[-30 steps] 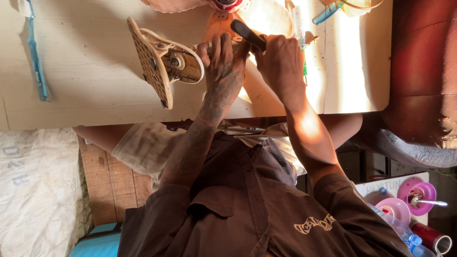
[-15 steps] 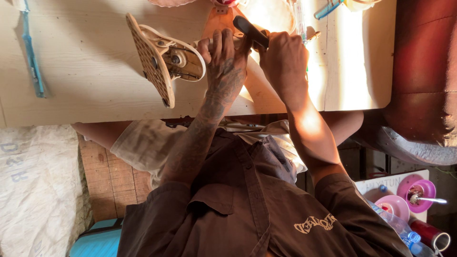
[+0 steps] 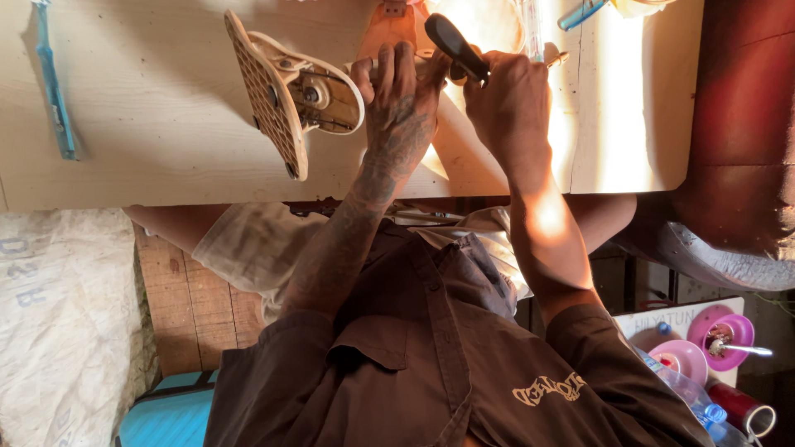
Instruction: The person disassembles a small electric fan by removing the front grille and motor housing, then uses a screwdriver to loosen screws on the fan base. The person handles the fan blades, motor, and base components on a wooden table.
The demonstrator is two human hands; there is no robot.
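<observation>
Head view, left hand: my left hand (image 3: pixel 397 99) sits at about 12 o'clock in the frame, fingers curled over the cream plastic housing (image 3: pixel 319 87), gripping it against the counter (image 3: pixel 149 124).
Head view, right hand: my right hand (image 3: pixel 509 103) lies just beside the left, at 1 o'clock, fist wrapped round the dark tool handle (image 3: pixel 454 45), which sticks up and away toward 11 o'clock from the knuckles.
Housing: it rests on the counter at 11 o'clock, touching my left fingers, with its round perforated grille (image 3: pixel 265 91) tilted on edge and facing 9 o'clock.
Orange part: an orange piece (image 3: pixel 385 29) stands behind my left fingertips at 12 o'clock; I cannot tell whether it joins the housing.
Counter: pale wood, with a blue strip (image 3: pixel 54 83) far out at 10 o'clock and strong sunlight at 1 o'clock.
Lower frame: my brown shirt (image 3: pixel 431 364) fills 6 o'clock; pink spools (image 3: pixel 720 331) and bottles (image 3: pixel 696 397) sit at 4 o'clock; a white sack (image 3: pixel 58 323) lies at 8 o'clock.
</observation>
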